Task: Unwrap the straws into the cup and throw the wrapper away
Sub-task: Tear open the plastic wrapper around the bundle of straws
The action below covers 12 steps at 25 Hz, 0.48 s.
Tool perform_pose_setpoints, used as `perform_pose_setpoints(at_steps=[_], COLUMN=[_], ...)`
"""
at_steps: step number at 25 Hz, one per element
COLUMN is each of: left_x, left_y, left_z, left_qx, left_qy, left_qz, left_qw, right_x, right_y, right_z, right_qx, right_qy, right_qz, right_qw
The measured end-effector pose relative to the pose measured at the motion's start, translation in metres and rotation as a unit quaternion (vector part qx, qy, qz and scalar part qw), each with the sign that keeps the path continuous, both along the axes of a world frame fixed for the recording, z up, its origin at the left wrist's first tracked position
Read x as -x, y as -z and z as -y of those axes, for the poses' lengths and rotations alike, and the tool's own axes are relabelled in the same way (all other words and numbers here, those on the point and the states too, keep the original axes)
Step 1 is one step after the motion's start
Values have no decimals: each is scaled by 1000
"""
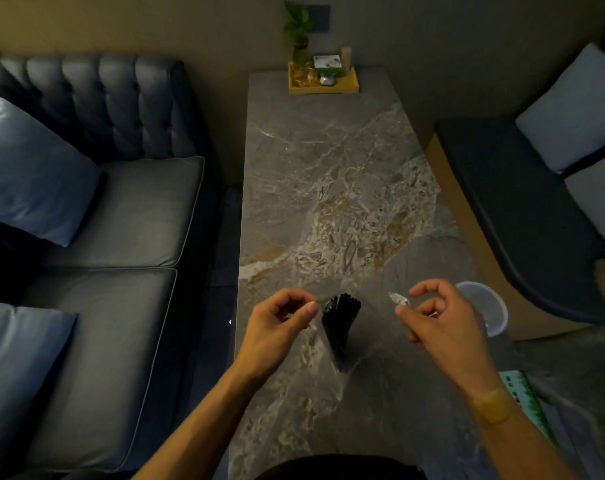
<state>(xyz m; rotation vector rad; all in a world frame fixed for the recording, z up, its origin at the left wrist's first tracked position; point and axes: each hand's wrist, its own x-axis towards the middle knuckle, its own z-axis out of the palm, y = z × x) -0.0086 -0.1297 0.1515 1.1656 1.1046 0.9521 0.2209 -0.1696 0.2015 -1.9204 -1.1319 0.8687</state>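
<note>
Over the near end of the grey marble table (329, 168), the left hand (280, 327) and right hand (436, 317) each pinch an edge of the clear plastic wrapper (400, 299), pulling it apart around the bundle of black straws (341, 323) between them; the translucent plastic cup (491, 306) stands just right.

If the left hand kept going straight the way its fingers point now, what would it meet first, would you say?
Most likely the bundle of black straws, which stands just past the left hand fingertips. The hand pinches the clear wrapper that surrounds them, so depth is hard to judge.
</note>
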Motion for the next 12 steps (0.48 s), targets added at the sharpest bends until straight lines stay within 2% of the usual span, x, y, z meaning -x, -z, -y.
perform_pose_setpoints(at_steps=[3,5,6,9,12], left_x=[-1,-3,-4,-5,-8], left_y=[1,2,3,4,5], left_z=[-2,-4,-6,-13,-21], left_qx=[1,-2,-3,-10,-30], left_qy=[15,17,14,13,18], left_qz=[0,-7,-10,-20,-32], left_qw=[1000,1000,1000,1000,999], right_x=[6,11,11,11,13], right_y=[-3,-7,-8,-7,-6], right_z=[3,4,3,-3,-9], right_qx=[-77,-171,-186,-159,-151], right_qy=[-68,-163,-221,-322,-314], right_qz=[124,212,239,307,311], right_qw=[987,948,927,882,884])
